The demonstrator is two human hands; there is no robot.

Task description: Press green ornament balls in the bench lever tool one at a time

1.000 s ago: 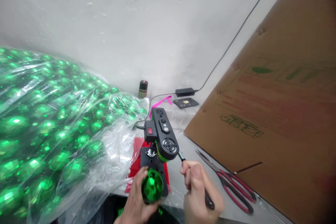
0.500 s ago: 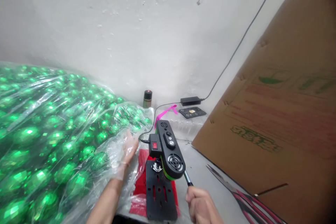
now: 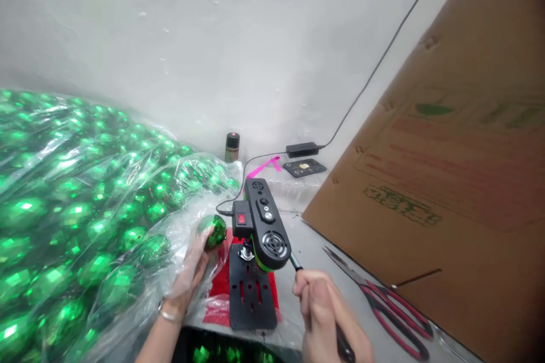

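My left hand (image 3: 192,272) is inside the mouth of a clear plastic bag (image 3: 85,204) full of shiny green ornament balls, fingers closed around one green ball (image 3: 214,231). This ball sits just left of a small black press machine (image 3: 261,232) with a red switch. The machine stands on a black slotted base plate (image 3: 252,295) over red sheets. My right hand (image 3: 326,317) is wrapped around the machine's black lever handle, low and right of the machine head.
Red-handled scissors (image 3: 383,306) lie right of the machine. A large brown cardboard sheet (image 3: 447,170) leans at the right. A small dark can (image 3: 232,146), a black power adapter (image 3: 302,150) and a flat black device (image 3: 305,167) sit by the wall. More green balls show below the table edge.
A second ago my left hand held a green ball on the base plate. It then reached empty into the bag and now grips a new ball beside the machine. The right hand stayed on the lever.
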